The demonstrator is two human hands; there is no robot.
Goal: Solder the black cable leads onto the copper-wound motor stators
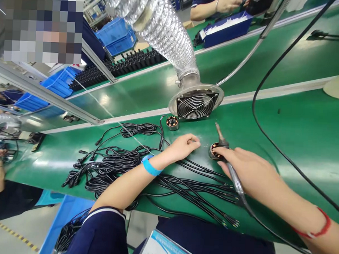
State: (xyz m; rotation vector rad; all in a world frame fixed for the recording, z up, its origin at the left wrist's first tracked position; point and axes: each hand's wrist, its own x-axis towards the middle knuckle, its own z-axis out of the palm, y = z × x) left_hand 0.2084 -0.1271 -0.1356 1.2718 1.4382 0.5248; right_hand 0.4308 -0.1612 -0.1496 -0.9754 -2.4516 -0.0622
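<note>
Head view shows us a copper-wound ring point(212, 148) at the green bench point(298, 129), partly hidden behind the fingertips of our right hand point(248, 168), which grips the soldering iron point(224, 143). Our left hand point(185, 147) has curled fingers; whether they pinch anything, we cannot tell. Our left forearm covers some black cables point(114, 160). Beyond, a second ring point(172, 123) sits beside the fan point(197, 107); the top edge cuts off a co-worker point(207, 9).
</note>
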